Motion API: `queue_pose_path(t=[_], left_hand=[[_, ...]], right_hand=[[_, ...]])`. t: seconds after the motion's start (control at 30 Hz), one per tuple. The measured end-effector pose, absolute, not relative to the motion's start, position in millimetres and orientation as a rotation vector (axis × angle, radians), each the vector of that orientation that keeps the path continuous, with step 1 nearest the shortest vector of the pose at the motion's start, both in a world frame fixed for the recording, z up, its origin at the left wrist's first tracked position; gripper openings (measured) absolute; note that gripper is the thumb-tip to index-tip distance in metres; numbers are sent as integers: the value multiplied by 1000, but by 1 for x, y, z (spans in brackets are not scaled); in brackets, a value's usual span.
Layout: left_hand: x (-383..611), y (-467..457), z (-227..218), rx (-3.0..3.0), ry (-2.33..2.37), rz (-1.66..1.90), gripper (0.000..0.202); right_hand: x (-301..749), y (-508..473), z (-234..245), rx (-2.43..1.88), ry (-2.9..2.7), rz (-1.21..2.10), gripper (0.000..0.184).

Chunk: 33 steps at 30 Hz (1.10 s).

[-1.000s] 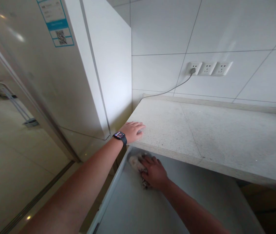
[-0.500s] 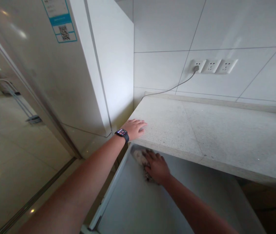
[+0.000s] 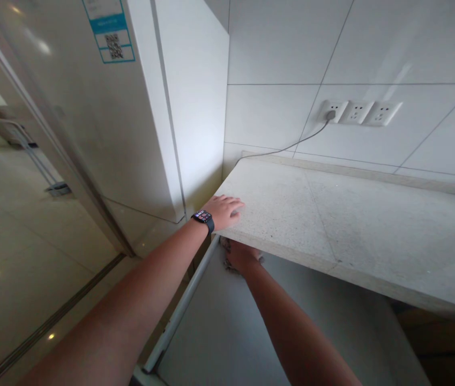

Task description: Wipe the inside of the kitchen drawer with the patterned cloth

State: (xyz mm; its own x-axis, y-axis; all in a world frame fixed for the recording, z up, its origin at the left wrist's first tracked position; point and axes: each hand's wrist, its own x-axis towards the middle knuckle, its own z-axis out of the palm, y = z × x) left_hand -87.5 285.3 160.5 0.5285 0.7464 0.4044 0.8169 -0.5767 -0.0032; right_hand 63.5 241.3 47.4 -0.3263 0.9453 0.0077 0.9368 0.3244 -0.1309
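My left hand point(image 3: 225, 211) lies flat with fingers spread on the near left corner of the pale stone countertop point(image 3: 283, 198); a black smartwatch point(image 3: 203, 216) is on that wrist. Below the counter edge, my right hand point(image 3: 244, 257) presses a mottled grey-brown cloth point(image 3: 232, 265) onto the bottom of a pulled-out drawer point(image 3: 227, 327). It is at the drawer's left side, partly under the counter. The fingertips and much of the cloth are hidden by the counter edge and the hand.
To the left stands a white refrigerator point(image 3: 195, 96) with a blue-edged label. A grey cord point(image 3: 279, 151) runs along the wall to a socket point(image 3: 335, 111). A sliding-door track point(image 3: 70, 311) crosses the tiled floor, and a long-handled dustpan point(image 3: 57, 188) is farther off.
My right hand has slid the cloth up and left in the drawer, farther under the counter edge. The left hand stays on the countertop. The view has shifted slightly.
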Motion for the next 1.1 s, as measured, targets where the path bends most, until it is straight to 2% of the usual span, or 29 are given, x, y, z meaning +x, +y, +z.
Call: queue_pose_path(t=[0.13,0.27,0.37,0.5,0.57,0.73,0.9,1.0,1.1], left_hand=[[-87,286,159,-2562,-1330,-538,43],[-88,286,157,-2554,-1328,-541,42],[-88,287,156,-2554,-1332,-536,42],[-88,288,156,-2571,-1346,-518,44],[-89,289,156,-2581,-1348,-511,44],[-90,290,156,-2590,-1372,-493,46],[-89,288,157,-2573,-1392,-488,46],[-88,287,159,-2577,-1394,-488,46],[-89,286,160,-2587,-1397,-481,47]], right_hand=[[70,206,56,-1596,-2653,83,45],[80,151,56,-1242,-2863,50,60],[83,107,53,-964,-2981,162,68],[85,62,47,-521,-3058,368,67],[87,54,45,-452,-3055,418,65],[108,98,51,-868,-2969,420,79],[145,171,55,-1721,-2566,171,67],[145,171,54,-1709,-2560,131,64],[125,136,54,-1385,-2737,236,70]])
